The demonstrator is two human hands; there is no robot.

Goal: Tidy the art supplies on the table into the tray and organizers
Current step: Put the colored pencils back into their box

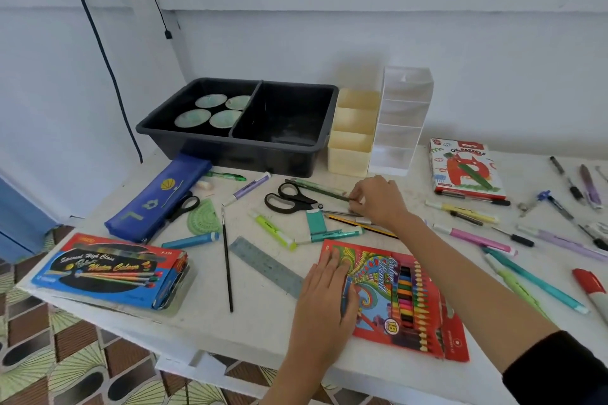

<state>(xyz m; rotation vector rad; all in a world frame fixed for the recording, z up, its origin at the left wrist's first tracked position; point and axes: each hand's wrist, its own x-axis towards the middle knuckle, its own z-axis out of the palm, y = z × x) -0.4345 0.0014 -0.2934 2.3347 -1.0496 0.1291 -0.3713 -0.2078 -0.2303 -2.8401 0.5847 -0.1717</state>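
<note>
On the table point(263, 316), your left hand point(324, 299) lies flat on the pencil box point(404, 299); your right hand point(378, 200) pinches a green pencil point(320, 190).

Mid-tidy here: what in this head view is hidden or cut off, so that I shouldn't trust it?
- Head view: the blue pen lies mostly under the left hand, so whether the hand grips it is hidden.
- The right hand covers the near end of the green pencil, so its hold is unclear.
- The red-capped marker is cut off by the right edge of the frame.
</note>
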